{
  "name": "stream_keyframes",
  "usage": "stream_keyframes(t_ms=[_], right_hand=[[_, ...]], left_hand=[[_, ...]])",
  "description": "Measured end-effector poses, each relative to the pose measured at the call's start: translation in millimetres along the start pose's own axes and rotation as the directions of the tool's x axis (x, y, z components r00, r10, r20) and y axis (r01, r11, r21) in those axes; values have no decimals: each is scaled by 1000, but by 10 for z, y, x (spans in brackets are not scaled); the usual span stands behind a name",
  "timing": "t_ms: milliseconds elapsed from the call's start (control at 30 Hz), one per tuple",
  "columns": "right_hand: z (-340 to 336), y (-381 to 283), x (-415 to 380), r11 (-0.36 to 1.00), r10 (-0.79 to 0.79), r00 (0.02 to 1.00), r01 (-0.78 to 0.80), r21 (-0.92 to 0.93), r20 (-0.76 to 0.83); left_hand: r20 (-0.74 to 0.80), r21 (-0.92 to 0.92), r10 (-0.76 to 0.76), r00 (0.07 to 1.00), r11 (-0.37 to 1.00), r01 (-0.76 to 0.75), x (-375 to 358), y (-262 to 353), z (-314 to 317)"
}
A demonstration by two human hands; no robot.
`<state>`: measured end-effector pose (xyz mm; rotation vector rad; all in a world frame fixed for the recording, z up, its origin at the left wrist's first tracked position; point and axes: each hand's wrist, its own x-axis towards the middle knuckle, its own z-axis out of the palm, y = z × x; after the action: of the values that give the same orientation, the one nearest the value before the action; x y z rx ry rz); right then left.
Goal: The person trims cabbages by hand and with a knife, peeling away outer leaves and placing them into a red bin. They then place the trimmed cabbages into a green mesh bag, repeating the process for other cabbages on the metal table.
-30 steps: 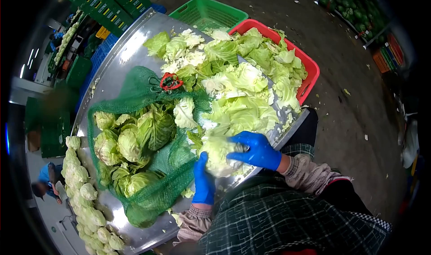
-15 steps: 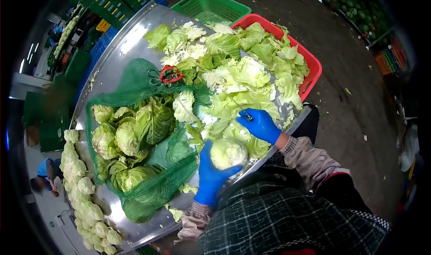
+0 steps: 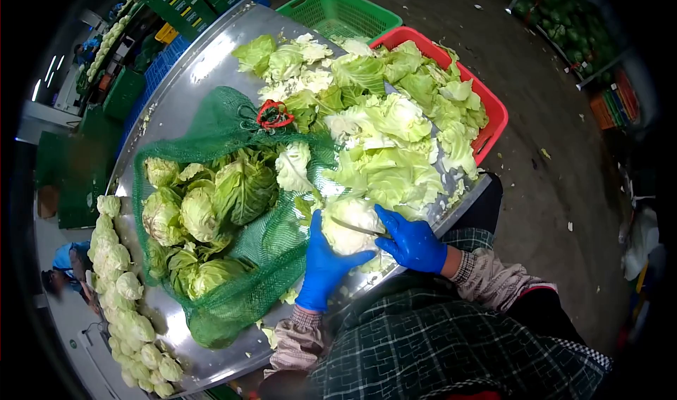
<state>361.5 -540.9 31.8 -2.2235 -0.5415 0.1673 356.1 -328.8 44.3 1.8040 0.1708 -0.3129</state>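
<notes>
A pale, trimmed cabbage point(image 3: 345, 239) rests at the near edge of the metal table. My left hand point(image 3: 326, 265), in a blue glove, grips it from the left with the thumb along its near side. In my gloved right hand point(image 3: 412, 243) is a knife point(image 3: 356, 227), its thin blade lying across the top of the cabbage. The handle is hidden inside my fingers. Loose cabbage leaves point(image 3: 395, 171) lie spread just beyond both hands. Left of them, a green mesh bag point(image 3: 261, 252) lies open around several untrimmed cabbages point(image 3: 199, 213).
A red crate point(image 3: 493, 107) full of leaves stands at the table's far right, beside a green crate point(image 3: 338, 12). Trimmed cabbages point(image 3: 127, 308) are piled along the left edge of the metal table point(image 3: 233, 361). Another person point(image 3: 69, 262) is farther left.
My right hand has come down and left to the cabbage, and the knife blade now lies across it. My left hand stays on the cabbage, which appears turned and slightly higher in view.
</notes>
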Motion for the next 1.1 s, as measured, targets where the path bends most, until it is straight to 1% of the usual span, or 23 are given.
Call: stream_keyframes(t_ms=[33, 133, 233, 267, 367, 433, 500, 533, 567, 633, 667, 700, 733, 767, 800, 833, 867, 900, 933, 967, 1033, 1067, 1100], right_hand=[[-11, -2, 13, 1000, -7, 1000, 7, -14, 4], [-21, -13, 62, 990, 26, 999, -19, -136, 47], [86, -137, 195, 959, 197, 980, -191, -208, 6], [173, -37, 218, 961, 163, 985, -170, -219, -50], [96, 153, 321, 978, 199, 980, -197, -73, 12], [74, 260, 344, 996, -6, 998, 0, -90, -66], [117, 523, 491, 1000, -19, 991, 18, -9, -131], [23, 534, 574, 975, 180, 982, -169, 142, -65], [-96, 516, 621, 923, 337, 941, -324, 208, -30], [-175, 407, 627, 892, 412, 911, -405, 200, 8], [-135, 331, 562, 920, 324, 944, -300, 250, -57], [-66, 225, 494, 937, 235, 963, -189, 294, -129], [-13, 26, 429, 966, 87, 954, -10, 258, -286], [149, 14, 326, 986, 110, 952, -69, 149, -287], [182, 42, 305, 978, 97, 957, -41, 204, -274], [179, 108, 323, 967, 77, 961, -7, 255, -267], [272, 352, 405, 944, 91, 923, 39, 328, -373], [21, 300, 490, 919, 269, 906, -140, 368, -326], [-57, 536, 558, 978, 210, 904, -189, 93, -373], [-90, 718, 601, 954, 135, 908, -227, -195, -397], [-278, 168, 577, 978, 55, 949, -115, -175, -312], [-182, 101, 491, 992, -71, 985, 53, -113, -160], [-236, -186, 441, 998, -59, 998, 60, -23, 38]], left_hand=[[18, -18, -33, 999, 999, 33, 2, 40, -8], [47, -50, -47, 998, 998, 49, 8, 104, 10], [-90, 319, 135, 987, 942, -100, -77, -63, 183], [-135, 382, 155, 979, 920, -93, -110, -81, 244], [-169, 251, 124, 978, 965, -79, -86, -62, 270], [-170, 163, 88, 982, 985, -60, -44, -129, 234], [-177, 53, 53, 983, 998, -44, -5, -195, 228], [-178, 63, 46, 983, 997, -35, -9, -188, 214], [-151, 122, 96, 984, 989, -78, -13, -163, 189], [-100, 234, 178, 979, 960, -151, -107, -157, 127], [-115, 108, 146, 983, 985, -133, -149, -189, 113], [-109, -64, 41, 993, 997, -48, -152, -112, 76], [-88, -233, -66, 994, 971, 43, -164, 30, 24], [-51, -394, -173, 984, 909, 140, -214, 93, -20], [-151, -334, -174, 973, 935, 115, -205, -71, -35], [-183, -297, -151, 971, 951, 92, -214, -174, -29], [-212, -256, -122, 970, 965, 66, -226, -253, -8], [-232, -211, -92, 968, 977, 42, -223, -319, 6], [-242, -220, -96, 965, 975, 41, -219, -376, 21], [-242, -114, -28, 970, 993, 0, -239, -397, 29], [-222, 96, 115, 968, 991, -95, -213, -404, 59], [-182, 46, 98, 979, 995, -91, -239, -262, 111], [-150, 40, 107, 983, 994, -102, -246, -189, 162]])
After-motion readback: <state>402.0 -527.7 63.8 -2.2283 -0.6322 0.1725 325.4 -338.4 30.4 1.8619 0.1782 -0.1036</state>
